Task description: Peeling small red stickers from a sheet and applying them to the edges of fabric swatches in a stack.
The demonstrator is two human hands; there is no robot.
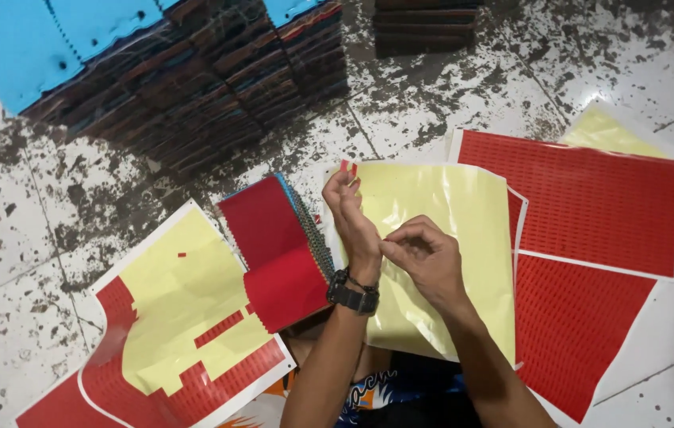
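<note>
My left hand (351, 218) is raised, palm turned toward my right, with small red stickers (347, 168) stuck on its fingertips. A black watch sits on that wrist. My right hand (426, 257) pinches at the edge of my left palm; what it holds is too small to tell. Both hands hover over a yellow backing sheet (440, 214) with its stickers peeled off. A stack of spiral-bound notebooks (281, 254) with a red cover leans on my lap just left of my left hand.
Red sticker sheets (591, 198) lie at the right on the speckled floor. A partly peeled red-and-yellow sheet (178, 317) lies at the lower left. Tall stacks of notebooks with blue covers (186, 87) stand at the back.
</note>
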